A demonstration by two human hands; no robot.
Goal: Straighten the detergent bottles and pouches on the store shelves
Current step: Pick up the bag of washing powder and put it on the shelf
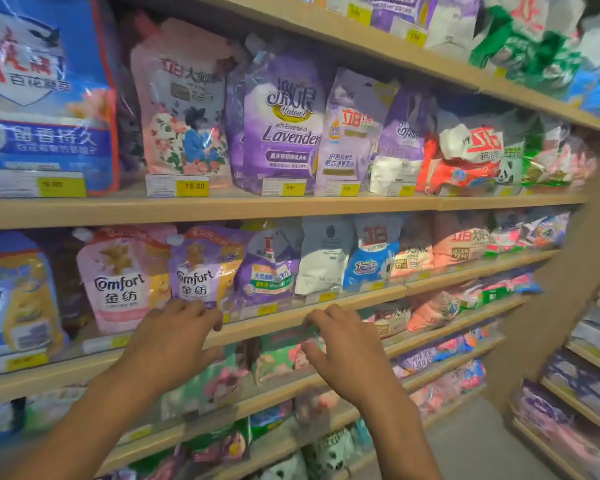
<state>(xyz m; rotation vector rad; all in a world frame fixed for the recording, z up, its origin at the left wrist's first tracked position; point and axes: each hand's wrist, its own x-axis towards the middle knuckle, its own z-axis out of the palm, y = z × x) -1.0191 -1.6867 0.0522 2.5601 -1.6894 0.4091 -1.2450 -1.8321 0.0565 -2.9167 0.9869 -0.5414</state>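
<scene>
A person stands close to tall wooden store shelves packed with detergent and softener pouches, seen from head height looking slightly down. Both bare arms reach forward.

The left hand is raised to the front edge of the second shelf. Its fingers are loosely bent at the bottom of a purple Comfort pouch. Whether the fingertips touch the pouch cannot be told. The right hand is well apart from it, further along the same shelf edge. Its fingers and thumb are spread and loosely curved, in front of a green and pink pouch on the shelf below. Neither hand visibly grips anything.

The purple pouch stands upright, tilted a little, just beside a pink Comfort pouch on its left. More white, blue and pink pouches stand in a row on its right.

On the shelf above a purple Lavender pouch stands between a pink floral pouch and paler purple ones. A large blue bag stands at the far left. Crumpled red and white bags lie slumped at the right. Yellow price tags, one reading 15.00, line the shelf front.

Lower shelves hold more pouches, blurred. A second shelving unit stands at the right.
</scene>
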